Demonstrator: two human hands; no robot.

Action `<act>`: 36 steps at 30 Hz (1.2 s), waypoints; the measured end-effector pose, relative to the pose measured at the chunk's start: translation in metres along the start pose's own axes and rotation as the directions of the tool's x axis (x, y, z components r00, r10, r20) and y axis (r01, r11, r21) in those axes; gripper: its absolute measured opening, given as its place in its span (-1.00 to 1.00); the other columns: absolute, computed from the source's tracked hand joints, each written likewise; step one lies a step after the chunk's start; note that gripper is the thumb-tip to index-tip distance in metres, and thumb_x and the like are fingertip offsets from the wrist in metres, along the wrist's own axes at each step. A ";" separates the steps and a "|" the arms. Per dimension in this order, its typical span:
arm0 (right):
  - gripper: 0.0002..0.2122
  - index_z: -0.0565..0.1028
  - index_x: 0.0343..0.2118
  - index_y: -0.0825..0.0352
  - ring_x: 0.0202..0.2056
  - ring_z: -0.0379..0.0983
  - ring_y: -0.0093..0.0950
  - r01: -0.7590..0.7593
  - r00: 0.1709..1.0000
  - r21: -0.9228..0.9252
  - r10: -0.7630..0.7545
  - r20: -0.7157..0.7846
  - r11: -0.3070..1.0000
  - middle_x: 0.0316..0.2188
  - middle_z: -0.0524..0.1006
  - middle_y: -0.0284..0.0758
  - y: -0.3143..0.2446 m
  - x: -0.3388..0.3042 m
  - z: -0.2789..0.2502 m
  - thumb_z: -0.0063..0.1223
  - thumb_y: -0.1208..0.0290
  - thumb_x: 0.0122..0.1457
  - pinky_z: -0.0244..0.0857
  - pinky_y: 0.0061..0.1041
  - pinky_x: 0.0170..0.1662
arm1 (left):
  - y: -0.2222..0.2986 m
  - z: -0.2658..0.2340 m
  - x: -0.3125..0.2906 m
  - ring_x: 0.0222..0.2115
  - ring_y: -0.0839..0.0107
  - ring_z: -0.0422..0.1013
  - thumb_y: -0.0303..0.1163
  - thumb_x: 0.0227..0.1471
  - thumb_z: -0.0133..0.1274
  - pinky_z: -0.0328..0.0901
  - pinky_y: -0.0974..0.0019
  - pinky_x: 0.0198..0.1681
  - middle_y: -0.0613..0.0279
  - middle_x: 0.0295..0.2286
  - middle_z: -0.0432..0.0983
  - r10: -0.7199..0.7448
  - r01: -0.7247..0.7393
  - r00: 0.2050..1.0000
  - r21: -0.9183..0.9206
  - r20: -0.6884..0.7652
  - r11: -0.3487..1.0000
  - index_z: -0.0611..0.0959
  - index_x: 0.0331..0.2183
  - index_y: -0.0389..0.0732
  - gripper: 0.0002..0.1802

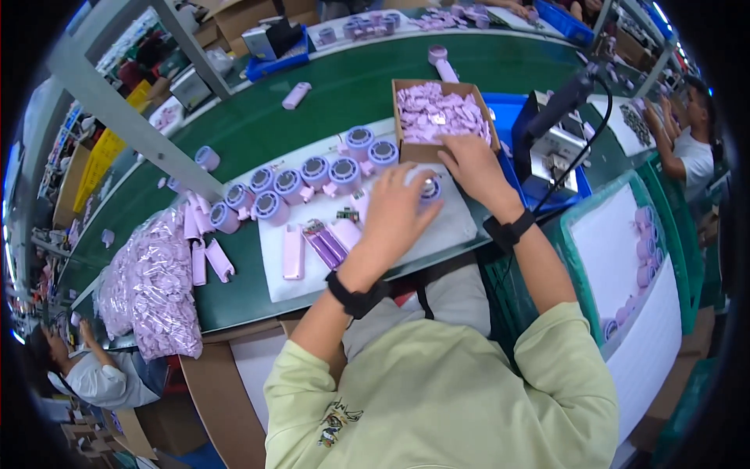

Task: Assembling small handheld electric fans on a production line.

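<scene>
My left hand (393, 211) curls its thumb and fingers around a round lilac motor head (429, 189) with a pale centre, over the white mat (461, 223). At the near edge of a cardboard box (422, 154), my right hand (473, 168) has its thumb and fingers apart, with nothing visible between them. Small lilac plastic pieces (437, 109) fill that box. Left of my left hand lie a lilac handle shell (293, 252), an opened handle with purple cells (324, 244) and a small green circuit board (348, 213). Several finished-looking lilac heads (315, 170) stand in rows behind them.
A clear bag of lilac parts (156, 273) bulges at the left table edge. Right of the box, a metal device (547, 148) with a black cable stands in a blue tray (504, 117). A green crate (558, 227) is at my right. Other people sit at both sides.
</scene>
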State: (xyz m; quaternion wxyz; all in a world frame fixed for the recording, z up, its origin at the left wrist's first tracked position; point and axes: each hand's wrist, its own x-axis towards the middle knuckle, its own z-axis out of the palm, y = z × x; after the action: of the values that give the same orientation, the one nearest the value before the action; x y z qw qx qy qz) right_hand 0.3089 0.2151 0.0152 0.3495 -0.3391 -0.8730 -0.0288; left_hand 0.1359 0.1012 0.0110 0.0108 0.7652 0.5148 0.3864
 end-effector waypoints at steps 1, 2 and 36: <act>-0.77 0.49 -0.14 0.34 -0.21 0.43 -0.07 -0.039 0.998 0.019 0.038 0.048 0.999 -0.30 0.51 -0.09 0.006 -0.002 0.005 0.05 0.47 0.12 0.31 -0.23 -0.15 | -0.002 0.010 0.006 -0.17 -0.02 0.39 -0.34 -0.03 0.19 0.30 0.08 -0.10 -0.04 -0.14 0.41 0.018 -0.021 0.998 0.057 0.057 0.998 0.52 -0.14 -0.23 -0.61; -0.79 0.50 -0.17 0.34 -0.22 0.43 -0.08 -0.082 0.992 0.035 0.078 0.103 0.996 -0.33 0.50 -0.10 0.008 -0.007 0.005 0.04 0.48 0.12 0.31 -0.22 -0.17 | -0.001 0.014 0.007 -0.17 -0.02 0.39 -0.34 -0.03 0.19 0.30 0.08 -0.10 -0.04 -0.14 0.41 0.014 -0.018 0.999 0.076 0.049 0.997 0.52 -0.14 -0.23 -0.61; -0.60 0.55 -0.13 0.38 -0.28 0.53 -0.47 -0.063 0.776 0.429 -0.226 0.589 0.901 -0.32 0.61 -0.22 -0.201 0.260 0.156 0.11 0.12 0.15 0.35 -0.51 -0.18 | -0.135 -0.201 -0.183 -0.31 -0.19 0.45 -0.48 -0.03 0.11 0.34 -0.04 -0.24 -0.22 -0.33 0.49 -0.787 0.874 0.483 0.161 -0.384 0.458 0.41 -0.09 -0.26 -0.58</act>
State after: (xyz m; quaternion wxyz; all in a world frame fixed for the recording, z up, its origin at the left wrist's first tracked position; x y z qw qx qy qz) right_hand -0.0425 0.2536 0.0989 0.1035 -0.2056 -0.9376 0.2605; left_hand -0.1218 -0.0572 -0.0105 0.0031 0.3451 0.8780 0.3316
